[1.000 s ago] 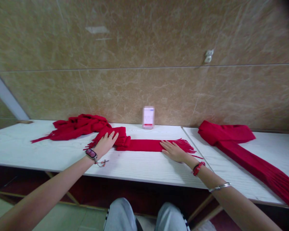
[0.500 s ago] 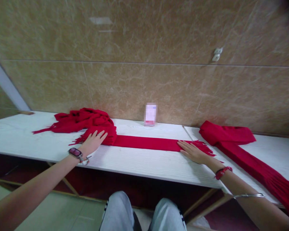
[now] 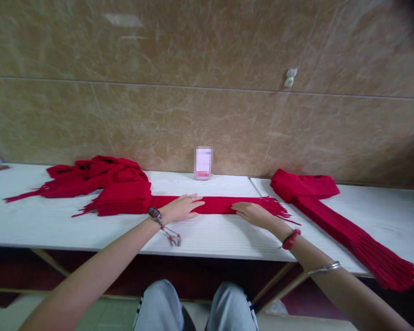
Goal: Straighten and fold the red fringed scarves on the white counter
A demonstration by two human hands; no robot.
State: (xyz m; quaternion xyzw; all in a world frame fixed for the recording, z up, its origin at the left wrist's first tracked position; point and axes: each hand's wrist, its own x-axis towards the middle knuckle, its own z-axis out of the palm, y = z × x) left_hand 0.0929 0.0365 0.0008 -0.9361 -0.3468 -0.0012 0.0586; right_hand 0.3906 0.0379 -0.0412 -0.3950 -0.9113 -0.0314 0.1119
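A red fringed scarf (image 3: 217,205) lies as a narrow flat strip along the white tabletop. At its left end it meets a folded stack of red cloth (image 3: 126,197) with fringe on its left side. My left hand (image 3: 181,208) rests on the strip just right of the stack, palm down, fingers stretched out. Nearer the strip's fringed right end is my right hand (image 3: 253,214), laid on the cloth with its fingers slightly bent and close together. Neither hand lifts the scarf.
Behind the stack is a crumpled red scarf heap (image 3: 96,177). A phone-like upright object (image 3: 203,163), blurred out, stands by the tiled wall. To the right, another red scarf (image 3: 331,225) lies bent, its fringe hanging near the front edge. The white table (image 3: 200,234) has open shelves underneath.
My left hand has left the stack and moved right onto the strip. The strip was pulled out flat toward the right earlier; my right hand has since slid slightly left, its fingers more bent.
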